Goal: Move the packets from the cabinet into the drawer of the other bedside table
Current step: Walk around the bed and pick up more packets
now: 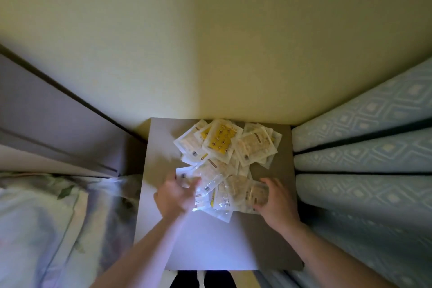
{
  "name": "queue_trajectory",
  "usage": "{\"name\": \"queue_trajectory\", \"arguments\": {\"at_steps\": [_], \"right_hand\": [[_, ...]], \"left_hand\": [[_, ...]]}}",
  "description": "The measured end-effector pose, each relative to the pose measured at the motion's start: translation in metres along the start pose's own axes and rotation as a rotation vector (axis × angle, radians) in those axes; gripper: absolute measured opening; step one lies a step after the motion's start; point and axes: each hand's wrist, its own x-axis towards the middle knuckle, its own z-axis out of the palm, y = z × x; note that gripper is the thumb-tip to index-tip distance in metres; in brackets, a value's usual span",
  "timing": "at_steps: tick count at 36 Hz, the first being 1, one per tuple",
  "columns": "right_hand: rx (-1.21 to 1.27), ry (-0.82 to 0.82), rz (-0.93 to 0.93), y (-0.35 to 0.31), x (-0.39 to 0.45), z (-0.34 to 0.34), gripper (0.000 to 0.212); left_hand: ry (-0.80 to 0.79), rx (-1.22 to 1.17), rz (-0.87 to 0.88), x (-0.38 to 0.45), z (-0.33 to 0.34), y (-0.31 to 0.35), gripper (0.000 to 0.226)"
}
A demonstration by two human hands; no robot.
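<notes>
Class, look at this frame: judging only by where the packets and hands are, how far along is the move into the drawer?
Done: a heap of clear plastic packets with yellow print lies on the white bedside tabletop, out of any cabinet. In hand: the left hand and right hand gather the near packets from both sides. Left: everything else; no drawer shows, and no packet is in one.

Dim, yellowish light, perhaps from the left; blurred, fisheye-bent edges.
</notes>
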Motion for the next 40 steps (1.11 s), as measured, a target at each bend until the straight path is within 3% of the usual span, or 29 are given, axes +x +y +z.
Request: {"name": "queue_trajectory", "arguments": {"at_steps": [6,12,17,19,24,28,30,33,37,40], "right_hand": [[-0.042,0.074,0.021,0.009,-0.006,0.014,0.056],[-0.015,0.121,0.047,0.016,-0.023,0.02,0.038],[0.022,0.161,0.077,0.018,-0.028,0.023,0.073],[-0.005,0.15,0.107,0.02,-0.028,0.025,0.078],[-0.087,0.041,0.168,0.018,-0.034,0.024,0.046],[0.317,0.164,0.203,0.01,-0.04,0.024,0.027],[0.495,0.24,0.228,0.001,-0.041,0.019,0.022],[0.674,0.256,0.291,-0.007,-0.039,0.015,0.025],[0.651,0.162,0.293,-0.015,-0.027,0.014,0.027],[0.601,0.078,0.293,-0.03,-0.019,0.014,0.026]], "left_hand": [[-0.012,-0.151,0.006,-0.004,-0.007,-0.012,0.042],[-0.068,-0.242,-0.033,-0.017,-0.03,-0.044,0.02],[-0.07,-0.267,-0.011,-0.034,-0.058,-0.062,0.013],[-0.086,-0.282,-0.002,-0.04,-0.065,-0.068,0.011],[-0.111,-0.301,0.01,-0.047,-0.079,-0.08,0.009],[-0.166,-0.308,0.079,-0.046,-0.086,-0.077,0.016],[-0.198,-0.276,0.124,-0.044,-0.086,-0.078,0.004],[-0.209,-0.125,0.218,-0.038,-0.081,-0.078,0.012],[-0.264,0.005,0.399,-0.028,-0.067,-0.061,0.006],[-0.294,0.081,0.415,-0.015,-0.048,-0.051,0.012]]}}
